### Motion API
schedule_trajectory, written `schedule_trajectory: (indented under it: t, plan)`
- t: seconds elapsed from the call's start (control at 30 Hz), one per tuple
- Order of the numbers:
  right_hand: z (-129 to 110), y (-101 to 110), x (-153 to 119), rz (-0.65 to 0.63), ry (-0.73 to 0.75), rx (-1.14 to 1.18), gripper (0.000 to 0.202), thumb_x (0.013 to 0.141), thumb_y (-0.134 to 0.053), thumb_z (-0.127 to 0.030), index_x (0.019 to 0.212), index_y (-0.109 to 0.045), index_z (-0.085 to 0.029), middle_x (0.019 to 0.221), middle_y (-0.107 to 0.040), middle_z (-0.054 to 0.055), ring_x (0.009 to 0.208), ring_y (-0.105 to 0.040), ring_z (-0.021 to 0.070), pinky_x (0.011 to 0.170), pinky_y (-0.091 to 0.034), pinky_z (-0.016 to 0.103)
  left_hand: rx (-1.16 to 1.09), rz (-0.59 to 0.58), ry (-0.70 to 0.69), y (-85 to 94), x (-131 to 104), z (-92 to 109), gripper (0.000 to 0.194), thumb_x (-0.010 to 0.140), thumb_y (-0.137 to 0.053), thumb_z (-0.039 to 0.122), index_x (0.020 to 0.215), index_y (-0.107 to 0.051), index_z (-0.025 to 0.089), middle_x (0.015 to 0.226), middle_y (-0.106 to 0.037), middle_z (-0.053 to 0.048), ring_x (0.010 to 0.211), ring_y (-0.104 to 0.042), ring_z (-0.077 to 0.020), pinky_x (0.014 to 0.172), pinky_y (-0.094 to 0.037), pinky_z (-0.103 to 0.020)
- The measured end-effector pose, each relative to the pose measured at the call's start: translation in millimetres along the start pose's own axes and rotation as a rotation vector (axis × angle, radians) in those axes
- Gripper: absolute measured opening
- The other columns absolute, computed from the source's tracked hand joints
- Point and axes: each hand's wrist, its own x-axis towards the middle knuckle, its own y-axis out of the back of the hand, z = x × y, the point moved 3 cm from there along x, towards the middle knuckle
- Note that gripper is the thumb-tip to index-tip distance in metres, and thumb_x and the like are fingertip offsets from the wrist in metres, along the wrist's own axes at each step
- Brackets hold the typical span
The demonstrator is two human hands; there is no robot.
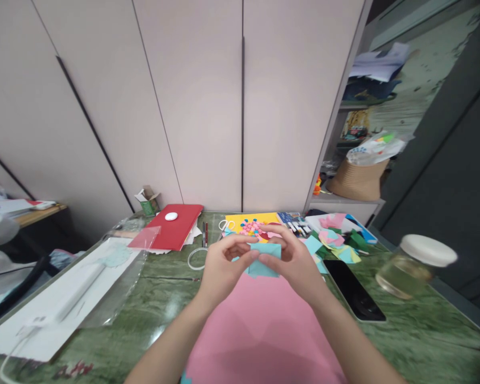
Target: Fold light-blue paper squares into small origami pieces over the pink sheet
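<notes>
Between my hands is a light blue sheet of folded paper (268,268), raised above a large pink sheet (260,325). My left hand (228,264) pinches its left side, thumb in front and fingers curled behind. From the other side my right hand (292,261) grips it too, its thumb pressed on the front and the index finger arched over the top. Both thumbs nearly meet at the middle of the paper. Behind the hands lie small pink and blue pieces (251,226) on a yellow sheet (268,217).
A black phone (354,290) and a lidded glass jar (412,266) stand to the right. Crumpled coloured papers (338,242) are heaped behind the phone. At left are a red folder (176,229), a tape roll (197,259), white scissors (226,225) and a plastic sleeve (120,288).
</notes>
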Motion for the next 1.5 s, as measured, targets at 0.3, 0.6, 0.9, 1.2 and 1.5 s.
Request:
schedule_trajectory:
  t: [0.3,0.6,0.9,1.2,1.5]
  plan:
    - [-0.8,0.9,0.8,0.016,-0.022,0.083,0.037,0.071,-0.066,-0.023,0.106,-0.053,-0.026,0.079,-0.056,-0.001,0.066,-0.050,0.0132,0.057,-0.040,0.024,-0.023,0.017,0.005,0.2,-0.5,-2.8,0.019,0.068,-0.068,0.023,0.086,-0.068,0.018,0.070,-0.064,-0.001,0.063,-0.059,-0.0108,0.060,-0.049,-0.021]
    - [-2.8,6.9,1.4,0.140,-0.027,0.103,0.032,0.070,-0.069,-0.025,0.099,-0.058,-0.023,0.057,-0.056,-0.005,0.058,-0.049,0.0099,0.060,-0.039,0.023,-0.008,0.057,-0.011,3.5,-0.1,-3.8,0.017,0.068,-0.068,0.022,0.085,-0.069,0.021,0.069,-0.063,0.001,0.063,-0.057,-0.0080,0.059,-0.048,-0.017]
    - [-4.2,8.3,-3.7,0.248,0.091,0.011,0.018,0.080,-0.058,-0.028,0.097,-0.059,-0.023,0.066,-0.066,-0.001,0.062,-0.055,0.0117,0.062,-0.041,0.024,-0.012,0.058,0.000,2.7,0.5,-3.6,0.017,0.067,-0.069,0.022,0.084,-0.069,0.020,0.068,-0.062,0.001,0.062,-0.057,-0.0076,0.058,-0.048,-0.016]
    - [-3.9,6.8,-3.1,0.219,0.101,-0.026,0.026,0.087,-0.044,-0.036,0.105,-0.057,-0.022,0.082,-0.061,0.004,0.070,-0.054,0.0145,0.059,-0.040,0.025,-0.031,0.091,0.014,2.8,-0.4,-3.1,0.016,0.067,-0.070,0.022,0.083,-0.069,0.020,0.068,-0.062,0.001,0.063,-0.057,-0.0076,0.059,-0.048,-0.016]
    - [2.0,1.9,1.9,0.066,0.020,0.015,0.028,0.076,-0.061,-0.031,0.056,-0.047,-0.017,0.054,-0.042,-0.005,0.052,-0.039,0.0093,0.049,-0.031,0.022,-0.030,0.097,0.007,2.7,-0.1,-1.8,0.016,0.066,-0.070,0.023,0.082,-0.070,0.020,0.066,-0.062,0.001,0.061,-0.057,-0.0079,0.057,-0.047,-0.017]
